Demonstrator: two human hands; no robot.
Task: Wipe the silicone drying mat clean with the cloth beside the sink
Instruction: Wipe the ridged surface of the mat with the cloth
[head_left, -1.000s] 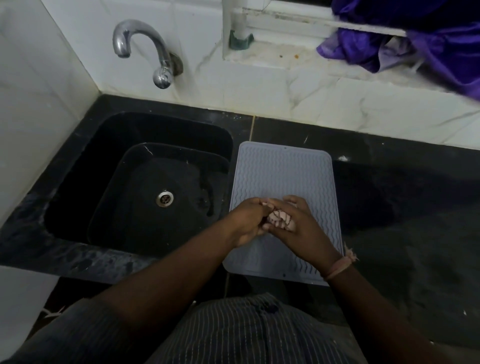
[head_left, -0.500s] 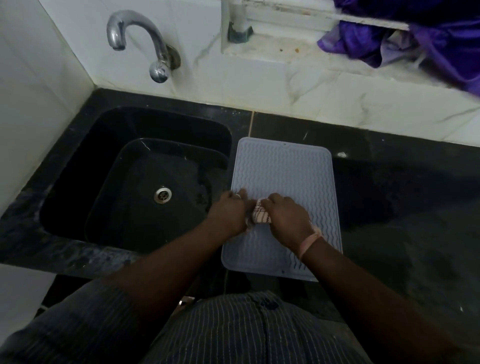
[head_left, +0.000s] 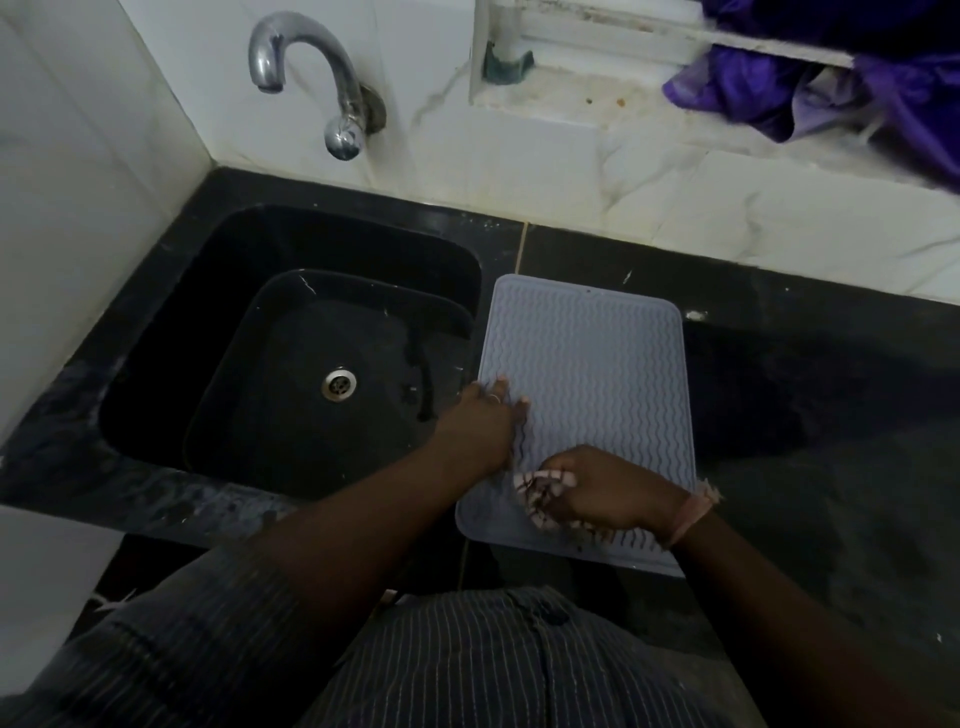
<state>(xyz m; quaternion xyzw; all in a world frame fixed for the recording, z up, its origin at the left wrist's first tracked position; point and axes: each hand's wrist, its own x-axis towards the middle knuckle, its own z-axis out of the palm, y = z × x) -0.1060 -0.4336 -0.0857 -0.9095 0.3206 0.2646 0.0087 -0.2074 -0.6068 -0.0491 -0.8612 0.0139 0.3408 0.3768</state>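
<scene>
A grey silicone drying mat (head_left: 592, 358) with a wavy ribbed surface lies flat on the black counter, just right of the sink. My right hand (head_left: 608, 488) grips a bunched pale patterned cloth (head_left: 540, 493) and presses it on the mat's near part. My left hand (head_left: 483, 421) rests on the mat's left edge with its fingers stretched out flat. Most of the cloth is hidden under my right hand.
A black sink (head_left: 311, 358) with a metal drain (head_left: 338, 384) sits to the left, under a chrome tap (head_left: 311, 78). Black counter (head_left: 821, 415) extends right of the mat. Purple fabric (head_left: 831, 88) hangs over a white ledge at the back right.
My left hand let go of the cloth and moved to the mat's left edge, fingers flat. My right hand carried the cloth toward the mat's near edge.
</scene>
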